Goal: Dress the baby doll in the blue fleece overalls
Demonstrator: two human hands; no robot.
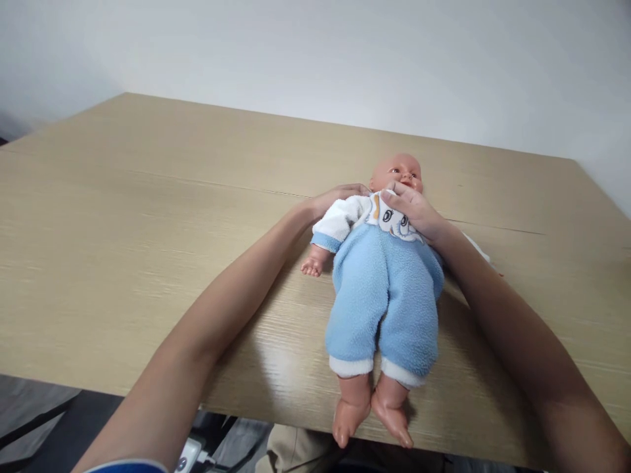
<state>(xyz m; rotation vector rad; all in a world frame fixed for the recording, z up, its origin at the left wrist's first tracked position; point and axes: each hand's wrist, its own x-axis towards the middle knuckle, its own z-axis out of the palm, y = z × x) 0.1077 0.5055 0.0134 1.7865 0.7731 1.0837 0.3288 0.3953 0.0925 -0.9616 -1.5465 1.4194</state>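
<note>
A baby doll (397,171) lies face up on the table, its head away from me and its feet over the near edge. It wears a fleecy outfit (384,289) with blue legs, white sleeves and an animal face on the chest. At the doll's shoulder and neck, my left hand (340,194) is closed around it, partly hidden by the sleeve. Across the upper chest lies my right hand (411,207), its thumb and fingers closed at the collar just under the chin. My right hand and forearm cover most of the doll's arm on that side.
The wooden table (148,263) spans most of the view, with a seam running across it. A white wall (315,59) stands behind it. Below the near edge are a white device (190,454) with a cable and a beige-clad leg (296,450).
</note>
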